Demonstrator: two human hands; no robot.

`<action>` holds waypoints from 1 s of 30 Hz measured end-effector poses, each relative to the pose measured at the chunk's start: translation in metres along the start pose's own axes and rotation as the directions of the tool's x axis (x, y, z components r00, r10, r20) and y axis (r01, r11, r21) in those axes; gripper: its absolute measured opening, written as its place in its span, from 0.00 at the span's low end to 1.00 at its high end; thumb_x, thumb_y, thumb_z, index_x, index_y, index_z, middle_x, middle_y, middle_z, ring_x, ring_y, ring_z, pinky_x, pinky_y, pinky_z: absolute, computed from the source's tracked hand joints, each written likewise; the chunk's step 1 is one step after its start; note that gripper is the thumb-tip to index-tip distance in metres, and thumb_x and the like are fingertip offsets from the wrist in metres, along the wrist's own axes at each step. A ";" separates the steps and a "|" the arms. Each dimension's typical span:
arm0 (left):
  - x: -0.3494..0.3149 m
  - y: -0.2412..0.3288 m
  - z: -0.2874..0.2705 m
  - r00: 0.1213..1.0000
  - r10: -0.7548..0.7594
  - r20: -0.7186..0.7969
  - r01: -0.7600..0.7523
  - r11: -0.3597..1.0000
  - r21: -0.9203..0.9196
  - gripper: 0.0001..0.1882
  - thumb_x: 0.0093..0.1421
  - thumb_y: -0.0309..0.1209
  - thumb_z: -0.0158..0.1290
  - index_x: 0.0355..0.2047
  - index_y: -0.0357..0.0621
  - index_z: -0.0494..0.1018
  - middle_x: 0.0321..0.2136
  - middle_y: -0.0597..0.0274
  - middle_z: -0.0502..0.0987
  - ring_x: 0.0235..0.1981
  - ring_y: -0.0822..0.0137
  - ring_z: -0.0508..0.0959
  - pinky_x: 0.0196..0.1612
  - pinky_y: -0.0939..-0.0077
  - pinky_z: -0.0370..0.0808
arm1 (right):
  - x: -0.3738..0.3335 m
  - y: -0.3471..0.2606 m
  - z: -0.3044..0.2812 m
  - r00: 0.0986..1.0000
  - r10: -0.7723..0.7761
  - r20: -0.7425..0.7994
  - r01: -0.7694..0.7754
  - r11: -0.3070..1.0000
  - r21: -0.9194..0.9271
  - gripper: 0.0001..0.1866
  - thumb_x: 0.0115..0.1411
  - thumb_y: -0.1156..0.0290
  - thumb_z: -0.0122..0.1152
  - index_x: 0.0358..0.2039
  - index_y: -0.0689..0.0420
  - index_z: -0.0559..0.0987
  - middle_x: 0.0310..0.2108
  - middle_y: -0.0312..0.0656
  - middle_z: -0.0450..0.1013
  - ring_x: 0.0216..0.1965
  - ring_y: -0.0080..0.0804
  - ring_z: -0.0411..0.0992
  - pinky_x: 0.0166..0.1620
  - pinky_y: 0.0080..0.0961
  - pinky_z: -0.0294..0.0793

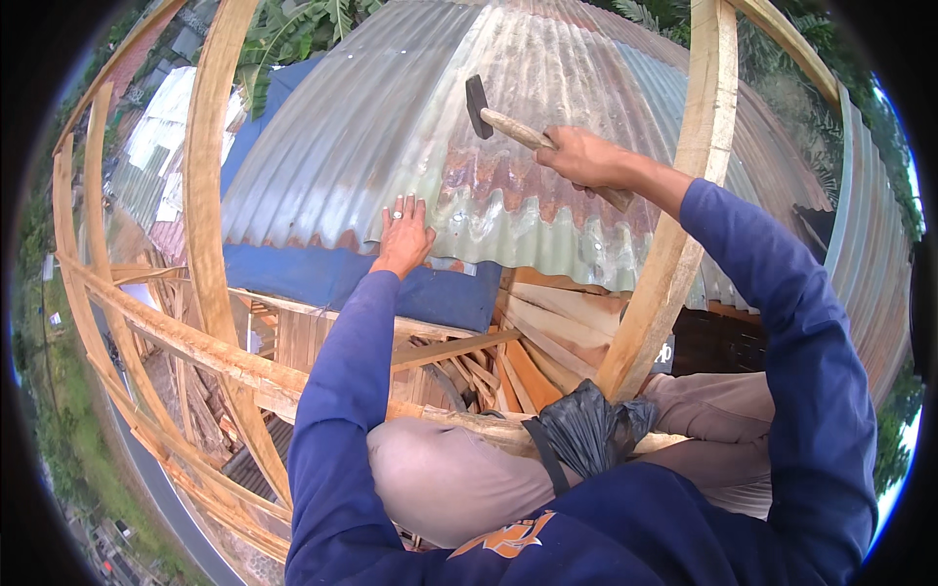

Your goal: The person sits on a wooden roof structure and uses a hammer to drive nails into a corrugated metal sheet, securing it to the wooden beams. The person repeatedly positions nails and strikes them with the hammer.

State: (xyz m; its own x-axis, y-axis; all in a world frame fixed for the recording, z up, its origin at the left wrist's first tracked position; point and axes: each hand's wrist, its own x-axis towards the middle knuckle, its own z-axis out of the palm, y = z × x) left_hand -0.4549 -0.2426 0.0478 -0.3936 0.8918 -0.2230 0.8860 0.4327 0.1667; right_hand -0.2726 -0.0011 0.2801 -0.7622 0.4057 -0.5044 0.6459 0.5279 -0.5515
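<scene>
My right hand point(586, 158) is closed round the wooden handle of a hammer point(515, 128), raised over the roof with its dark metal head pointing up and left. Flat on the lower edge of the corrugated metal roofing point(366, 127) lies my left hand point(405, 236), fingers stretched out and a ring on one of them. Rust stains the sheets, and a pale greenish sheet point(547, 234) overlaps to the right of that hand. Whether a nail is under or beside my left fingers cannot be made out.
Wooden posts rise left point(207, 146) and right point(708, 127) of me, and a beam point(225, 356) crosses at left. A black plastic bag point(586, 425) sits by my lap. Below are a blue sheet point(430, 298), stacked planks point(547, 337) and, far down, a road point(176, 508).
</scene>
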 end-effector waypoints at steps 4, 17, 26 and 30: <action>0.002 -0.007 0.013 0.953 -0.177 0.247 0.178 0.984 0.018 0.45 0.63 0.56 0.43 0.69 0.39 0.42 0.69 0.44 0.42 0.71 0.49 0.38 0.68 0.41 0.35 | -0.045 0.022 -0.070 0.990 -0.140 -0.037 0.108 0.884 -0.456 0.18 0.65 0.61 0.50 0.43 0.66 0.70 0.23 0.53 0.70 0.28 0.48 0.72 0.36 0.42 0.69; 0.001 -0.021 0.024 0.924 -0.114 0.366 0.174 0.975 -0.136 0.53 0.57 0.54 0.52 0.70 0.44 0.32 0.71 0.48 0.36 0.72 0.52 0.31 0.67 0.41 0.28 | -0.125 0.114 -0.112 0.897 -0.261 -0.356 -0.021 0.780 -0.626 0.14 0.63 0.65 0.54 0.44 0.59 0.67 0.32 0.53 0.72 0.35 0.53 0.74 0.36 0.44 0.70; 0.021 -0.015 0.001 0.962 -0.258 0.092 0.253 0.966 0.058 0.49 0.59 0.55 0.50 0.69 0.40 0.42 0.70 0.46 0.41 0.71 0.48 0.38 0.67 0.37 0.36 | -0.087 0.123 -0.124 0.812 -0.497 -0.306 -0.017 0.504 -0.864 0.17 0.56 0.64 0.61 0.45 0.53 0.70 0.37 0.37 0.70 0.43 0.35 0.70 0.44 0.34 0.70; 0.023 -0.057 0.009 0.850 -0.513 0.121 0.511 0.858 0.051 0.48 0.61 0.61 0.43 0.69 0.40 0.42 0.70 0.46 0.41 0.71 0.47 0.40 0.67 0.38 0.39 | -0.077 0.123 -0.113 0.831 -0.495 -0.254 0.000 0.457 -0.889 0.19 0.55 0.66 0.62 0.46 0.54 0.71 0.38 0.37 0.70 0.43 0.36 0.69 0.46 0.34 0.67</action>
State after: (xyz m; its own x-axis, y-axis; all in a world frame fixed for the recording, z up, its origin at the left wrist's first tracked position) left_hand -0.5118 -0.2483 0.0245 -0.7592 0.5199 -0.3916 0.5719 0.8201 -0.0200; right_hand -0.1393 0.1174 0.3262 -0.9638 0.2655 0.0223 0.2572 0.9051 0.3386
